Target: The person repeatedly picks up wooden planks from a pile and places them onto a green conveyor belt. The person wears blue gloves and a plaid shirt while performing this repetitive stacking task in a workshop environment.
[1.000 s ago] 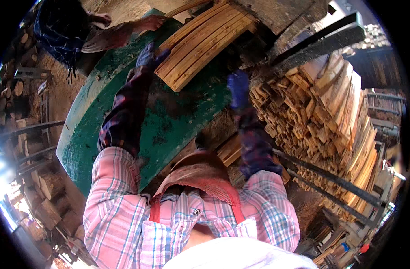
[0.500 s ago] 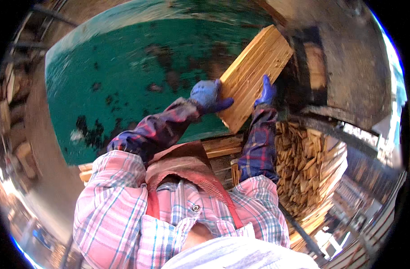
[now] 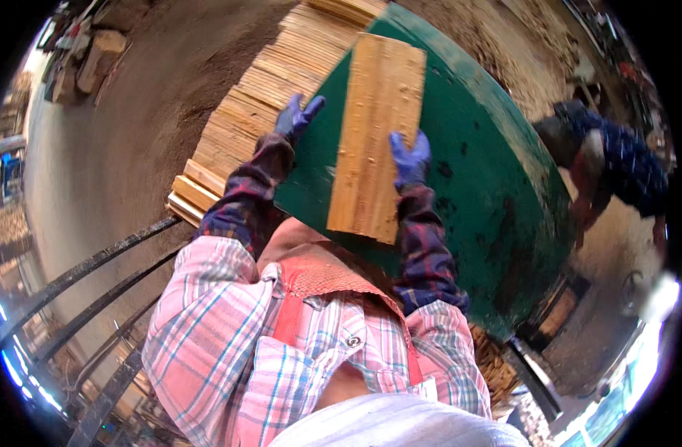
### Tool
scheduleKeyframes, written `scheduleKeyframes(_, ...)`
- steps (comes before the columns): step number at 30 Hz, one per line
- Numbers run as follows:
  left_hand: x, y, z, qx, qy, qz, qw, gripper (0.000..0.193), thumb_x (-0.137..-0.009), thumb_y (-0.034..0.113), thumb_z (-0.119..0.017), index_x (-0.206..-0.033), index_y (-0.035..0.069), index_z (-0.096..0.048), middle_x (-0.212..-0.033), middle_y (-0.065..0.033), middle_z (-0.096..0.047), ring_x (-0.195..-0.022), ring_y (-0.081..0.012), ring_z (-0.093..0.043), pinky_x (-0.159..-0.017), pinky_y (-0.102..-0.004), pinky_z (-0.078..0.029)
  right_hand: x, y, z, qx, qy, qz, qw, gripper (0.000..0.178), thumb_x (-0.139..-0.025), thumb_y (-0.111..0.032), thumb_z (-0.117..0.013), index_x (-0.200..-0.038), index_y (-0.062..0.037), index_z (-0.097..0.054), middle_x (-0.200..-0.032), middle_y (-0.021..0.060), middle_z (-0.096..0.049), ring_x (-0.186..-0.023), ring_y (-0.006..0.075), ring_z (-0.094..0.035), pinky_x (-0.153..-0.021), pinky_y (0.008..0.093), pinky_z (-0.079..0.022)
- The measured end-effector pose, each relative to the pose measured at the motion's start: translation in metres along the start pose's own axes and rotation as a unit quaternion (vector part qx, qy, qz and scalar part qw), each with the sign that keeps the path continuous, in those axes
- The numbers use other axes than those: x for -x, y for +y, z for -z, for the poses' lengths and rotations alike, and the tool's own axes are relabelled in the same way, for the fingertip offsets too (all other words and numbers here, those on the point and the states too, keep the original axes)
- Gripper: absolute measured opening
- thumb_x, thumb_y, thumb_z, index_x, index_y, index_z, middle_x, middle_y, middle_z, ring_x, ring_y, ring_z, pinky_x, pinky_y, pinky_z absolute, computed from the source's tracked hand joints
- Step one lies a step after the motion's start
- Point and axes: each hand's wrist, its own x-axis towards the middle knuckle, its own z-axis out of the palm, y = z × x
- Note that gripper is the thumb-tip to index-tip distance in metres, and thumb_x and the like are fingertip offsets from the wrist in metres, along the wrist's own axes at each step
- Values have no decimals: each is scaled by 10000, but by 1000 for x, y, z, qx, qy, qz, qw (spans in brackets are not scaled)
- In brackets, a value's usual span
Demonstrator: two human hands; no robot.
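Observation:
A pale wooden board (image 3: 377, 134) with lengthwise lines is over the near left part of a green tabletop (image 3: 490, 179). I cannot tell whether it is one piece or several slats side by side. My right hand (image 3: 410, 160), in a blue-purple glove, grips the board's right edge, thumb over its top. My left hand (image 3: 296, 119), gloved alike, is apart from the board on its left. Its fingers are spread and it holds nothing. It is nearest to a long row of stacked boards (image 3: 259, 93) along the table's left side.
Dark curved metal bars (image 3: 95, 257) stand at the lower left. A pile of split wood (image 3: 494, 365) lies at the lower right, below the table. On the far right, a person in a dark patterned top (image 3: 617, 160) bends near the table's edge. Cut wood blocks (image 3: 99, 63) stand at upper left.
My view and body have turned left, from the table's right end to the stacked boards. The board came along in my hands. My left hand has let go; my right still holds on.

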Motion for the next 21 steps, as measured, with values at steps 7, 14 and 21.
scheduleKeyframes(7, -16, -76, 123, 699, -88, 152, 693, 561, -802, 331, -584, -1225, -16, -463, -1093, -165, -590, -960, -286, -592, -887, -397, -464, -8, -9, -247, 185, -150, 184, 954, 427, -763, -178, -654, -1099, 41, -505, -982, 196, -590, -877, 266, -579, -769, 382, -473)
scheduleKeyframes(14, -54, -50, 207, 709, 26, -20, 704, 613, -818, 393, -555, -1278, 11, -419, -1246, -176, -492, -1121, -287, -495, -986, -427, -373, -60, -117, -344, 238, -403, 389, 793, 698, -698, -454, -704, -1154, 35, -506, -1157, 284, -500, -1046, 386, -524, -884, 408, -427)
scheduleKeyframes(21, -254, -11, 167, 631, 14, 110, 768, 454, -855, 335, -582, -1187, 39, -494, -1091, -115, -576, -949, -235, -572, -869, -402, -462, -136, -190, -217, 382, -120, 502, 767, 677, -746, -466, -666, -1188, 20, -498, -1223, 235, -489, -1144, 341, -481, -964, 397, -382)
